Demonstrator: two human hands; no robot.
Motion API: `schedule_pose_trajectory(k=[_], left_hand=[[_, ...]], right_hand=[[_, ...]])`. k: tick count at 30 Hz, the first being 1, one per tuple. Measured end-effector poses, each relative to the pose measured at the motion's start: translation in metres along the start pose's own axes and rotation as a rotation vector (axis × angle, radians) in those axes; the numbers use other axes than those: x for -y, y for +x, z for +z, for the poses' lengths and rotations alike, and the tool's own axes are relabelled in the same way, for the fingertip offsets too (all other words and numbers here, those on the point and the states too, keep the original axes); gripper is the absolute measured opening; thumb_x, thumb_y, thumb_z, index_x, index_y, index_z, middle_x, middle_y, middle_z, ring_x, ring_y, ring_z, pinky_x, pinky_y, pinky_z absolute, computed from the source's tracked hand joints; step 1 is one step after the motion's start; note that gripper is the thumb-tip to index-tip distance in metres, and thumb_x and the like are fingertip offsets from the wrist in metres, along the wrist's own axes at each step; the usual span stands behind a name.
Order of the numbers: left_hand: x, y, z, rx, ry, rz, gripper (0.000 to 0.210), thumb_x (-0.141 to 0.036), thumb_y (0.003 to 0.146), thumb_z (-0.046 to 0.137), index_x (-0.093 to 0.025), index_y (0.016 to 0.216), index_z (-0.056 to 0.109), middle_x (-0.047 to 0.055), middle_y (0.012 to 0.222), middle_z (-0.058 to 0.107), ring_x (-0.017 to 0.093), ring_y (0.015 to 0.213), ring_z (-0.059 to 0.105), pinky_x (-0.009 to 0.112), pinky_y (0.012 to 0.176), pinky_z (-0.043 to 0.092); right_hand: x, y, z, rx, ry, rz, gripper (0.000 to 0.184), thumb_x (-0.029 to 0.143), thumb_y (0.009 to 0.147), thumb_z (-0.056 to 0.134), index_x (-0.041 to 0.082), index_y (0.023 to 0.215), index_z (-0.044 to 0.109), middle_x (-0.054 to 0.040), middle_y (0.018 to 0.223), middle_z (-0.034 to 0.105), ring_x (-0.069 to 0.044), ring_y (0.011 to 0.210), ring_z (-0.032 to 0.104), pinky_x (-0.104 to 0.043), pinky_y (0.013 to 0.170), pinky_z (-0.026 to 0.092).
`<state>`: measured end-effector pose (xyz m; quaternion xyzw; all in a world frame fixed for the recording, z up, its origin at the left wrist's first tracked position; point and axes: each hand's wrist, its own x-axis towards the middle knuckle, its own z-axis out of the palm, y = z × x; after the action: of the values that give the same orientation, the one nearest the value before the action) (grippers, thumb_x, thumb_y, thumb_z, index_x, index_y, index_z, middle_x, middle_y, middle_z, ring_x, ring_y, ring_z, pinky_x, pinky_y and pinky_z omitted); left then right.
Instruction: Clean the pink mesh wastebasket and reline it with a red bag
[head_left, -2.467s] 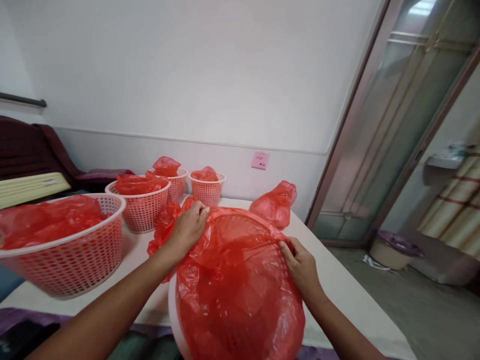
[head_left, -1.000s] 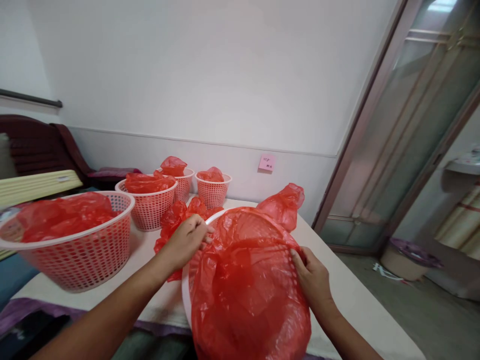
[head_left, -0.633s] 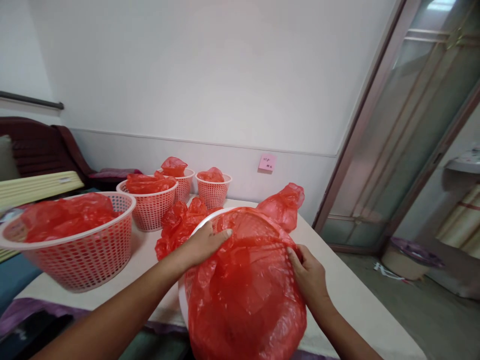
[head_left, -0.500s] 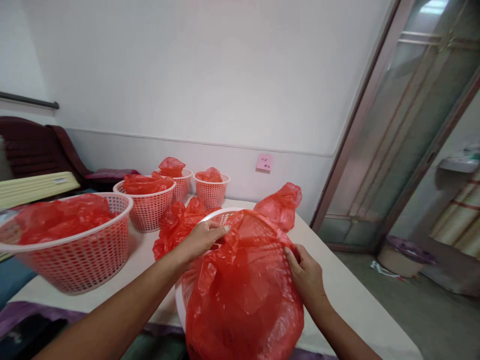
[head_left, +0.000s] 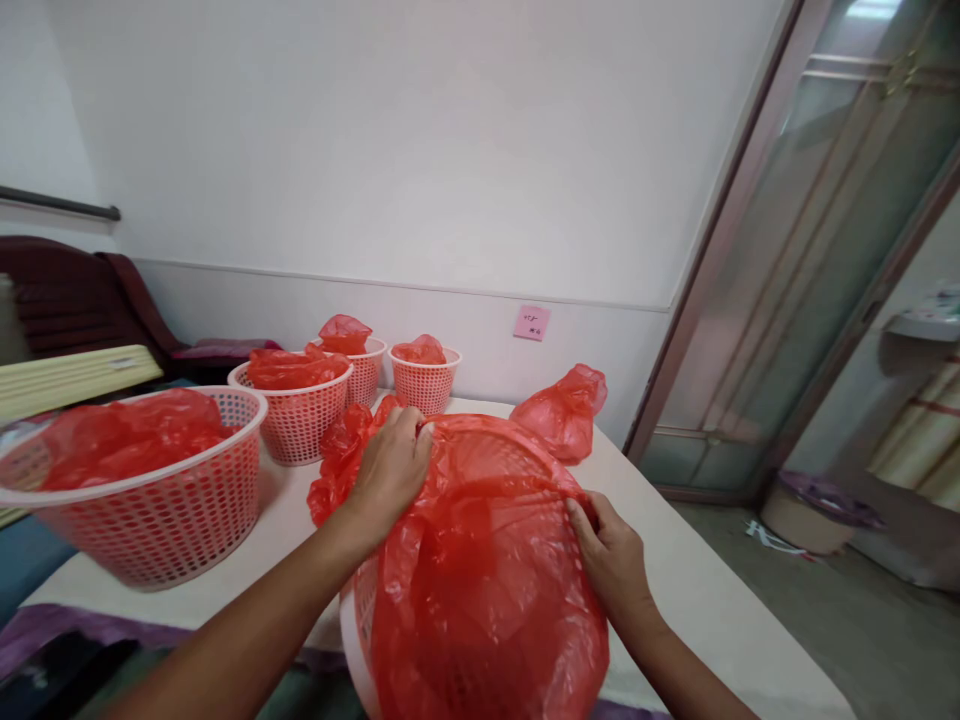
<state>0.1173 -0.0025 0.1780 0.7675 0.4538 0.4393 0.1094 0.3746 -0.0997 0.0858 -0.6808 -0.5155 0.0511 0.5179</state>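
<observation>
A thin red plastic bag (head_left: pixel 495 590) is spread over the mouth of a white perforated plastic basket (head_left: pixel 354 630), which tilts toward me at the table's front. My left hand (head_left: pixel 394 465) pinches the bag's edge at the basket's far left rim, fingers closed. On the right side, my right hand (head_left: pixel 613 548) grips the bag along the rim, thumb on top and fingers hidden beneath. The bag covers most of the rim, and its near part hangs loosely toward me. Just left of the basket, a crumpled red bag (head_left: pixel 341 450) lies on the table.
Lined baskets stand on the left: a large one (head_left: pixel 157 520), a medium one (head_left: pixel 296 415), and two small ones (head_left: pixel 365 378), (head_left: pixel 426 385) near the wall. Another red bag (head_left: pixel 562 410) rests on the table (head_left: pixel 690 600) at the back right. A bin (head_left: pixel 814 515) stands on the floor.
My left hand has moved up and left to the far left rim, drawing the bag's edge out over it. My right hand keeps nearly the same place.
</observation>
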Motion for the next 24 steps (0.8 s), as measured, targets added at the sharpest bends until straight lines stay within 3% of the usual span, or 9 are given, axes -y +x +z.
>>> schedule_pose_trajectory(k=[5,16,24], left_hand=[[0.008,0.007,0.011,-0.006,-0.09,-0.058,0.018,-0.033,0.089,0.043,-0.022,0.074,0.044,0.0,0.078,0.05,0.019,0.075,0.05,0.032,0.069,0.037],[0.018,0.031,0.008,0.109,-0.393,-0.368,0.034,-0.039,0.079,0.053,-0.021,0.054,0.039,-0.006,0.049,0.042,0.012,0.049,0.041,0.026,0.05,0.027],[0.035,0.043,0.017,0.168,-0.623,-0.558,0.032,-0.026,0.088,0.053,-0.018,0.058,0.046,-0.008,0.046,0.044,0.008,0.04,0.042,0.022,0.044,0.032]], right_hand=[[-0.005,0.001,0.001,0.001,0.115,0.049,0.044,0.059,0.088,0.038,0.021,0.091,0.06,-0.0027,0.082,0.063,-0.021,0.078,0.056,-0.03,0.072,0.042],[-0.001,0.018,0.006,-0.062,0.188,0.098,0.04,0.057,0.08,0.046,0.022,0.061,0.046,0.0037,0.06,0.044,-0.015,0.062,0.041,-0.027,0.059,0.034],[0.002,0.023,0.009,-0.096,0.216,0.158,0.034,0.052,0.075,0.047,0.021,0.065,0.054,-0.0001,0.065,0.055,-0.019,0.068,0.05,-0.029,0.064,0.039]])
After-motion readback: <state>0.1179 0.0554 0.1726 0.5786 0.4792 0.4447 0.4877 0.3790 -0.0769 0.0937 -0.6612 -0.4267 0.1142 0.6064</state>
